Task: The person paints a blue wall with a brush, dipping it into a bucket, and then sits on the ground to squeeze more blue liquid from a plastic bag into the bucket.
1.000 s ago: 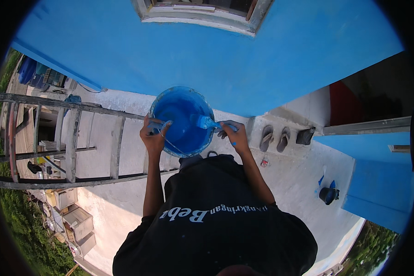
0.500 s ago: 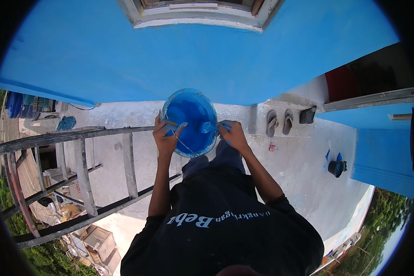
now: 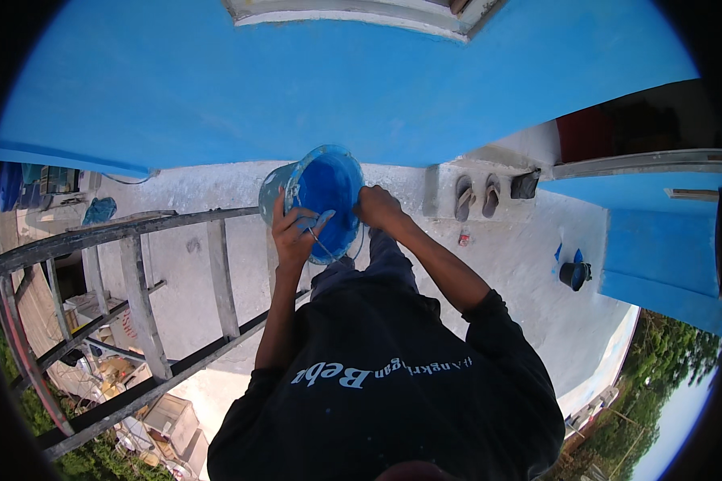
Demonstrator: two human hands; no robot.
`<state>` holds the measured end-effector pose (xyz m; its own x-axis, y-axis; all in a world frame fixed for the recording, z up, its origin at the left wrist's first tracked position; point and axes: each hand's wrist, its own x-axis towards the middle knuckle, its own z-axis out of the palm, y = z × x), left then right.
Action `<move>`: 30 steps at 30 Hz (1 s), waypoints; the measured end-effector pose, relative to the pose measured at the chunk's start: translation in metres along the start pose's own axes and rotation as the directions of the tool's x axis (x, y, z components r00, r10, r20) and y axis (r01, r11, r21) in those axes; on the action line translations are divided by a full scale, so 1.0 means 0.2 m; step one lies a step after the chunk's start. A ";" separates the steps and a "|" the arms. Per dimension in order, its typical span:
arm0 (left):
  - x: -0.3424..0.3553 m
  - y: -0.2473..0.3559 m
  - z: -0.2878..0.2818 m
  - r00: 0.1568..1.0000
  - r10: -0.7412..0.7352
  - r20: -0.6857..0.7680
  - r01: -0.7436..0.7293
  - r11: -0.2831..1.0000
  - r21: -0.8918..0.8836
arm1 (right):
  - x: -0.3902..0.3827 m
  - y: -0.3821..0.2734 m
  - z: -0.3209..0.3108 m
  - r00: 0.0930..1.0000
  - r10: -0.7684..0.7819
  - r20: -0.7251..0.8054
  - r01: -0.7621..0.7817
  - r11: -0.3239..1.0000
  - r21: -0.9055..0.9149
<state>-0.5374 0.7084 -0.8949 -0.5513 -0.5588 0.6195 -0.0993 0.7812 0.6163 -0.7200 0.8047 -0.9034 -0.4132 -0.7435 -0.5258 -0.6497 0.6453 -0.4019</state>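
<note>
L hand (image 3: 294, 238) clasping L rim of round grey, blue-paint-smeared bucket (image 3: 273, 187), thin metal wire handle (image 3: 322, 245) at fingers. R hand (image 3: 379, 208) curled at R rim; can't tell what it pinches. Bucket tilted, mouth to R, betw. hands, nr smooth bright-blue wall (image 3: 337, 88). Weathered grey ladder (image 3: 143, 297) to L.

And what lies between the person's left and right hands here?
The head view shows the paint bucket, its inside blue, between the left hand and the right hand.
</note>
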 end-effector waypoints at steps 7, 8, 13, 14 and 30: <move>0.02 -0.02 -0.02 0.996 -0.037 0.080 0.039 0.999 -0.022 | 0.05 0.00 -0.01 0.990 -0.143 -0.019 0.143 0.990 -0.012; 0.03 -0.02 -0.02 0.996 -0.057 0.072 0.058 0.998 -0.011 | 0.07 0.02 -0.02 0.985 -0.169 -0.022 0.169 0.985 0.014; 0.04 -0.05 0.01 0.990 -0.139 -0.018 0.138 0.990 -0.025 | 0.01 0.00 -0.16 0.954 -0.248 -0.170 0.248 0.969 -0.026; 0.03 -0.06 0.02 0.984 -0.173 -0.034 0.173 0.985 -0.017 | 0.00 0.00 -0.19 0.955 -0.252 -0.156 0.257 0.966 0.010; -0.12 -0.18 0.09 0.891 -0.437 -0.125 0.445 0.894 0.052 | 0.56 0.82 0.63 0.833 0.513 -0.206 0.337 -0.177 0.925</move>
<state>-0.5361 0.6984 -0.9411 -0.3445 -0.8737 0.3435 -0.3772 0.4639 0.8016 -0.7925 0.8498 -1.1222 -0.8092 -0.3242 -0.4900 0.5653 -0.2024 -0.7996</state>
